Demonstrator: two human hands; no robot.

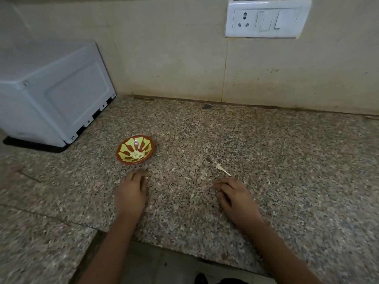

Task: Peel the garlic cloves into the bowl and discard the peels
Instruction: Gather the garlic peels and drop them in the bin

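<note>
A small red-and-green patterned bowl (135,149) stands on the speckled granite counter (266,152) with several pale peeled garlic cloves (137,154) in it. My left hand (131,193) lies flat on the counter just below the bowl and holds nothing. My right hand (235,197) rests palm down to the right, fingers loosely bent, also holding nothing. A pale garlic stem piece (222,170) lies on the counter just beyond my right hand. A few tiny peel flecks are scattered between the hands.
A white appliance (51,95) on a black base fills the back left of the counter. The tiled wall (174,58) rises behind, carrying a white socket and switch plate (266,18). The counter's front edge runs under my forearms.
</note>
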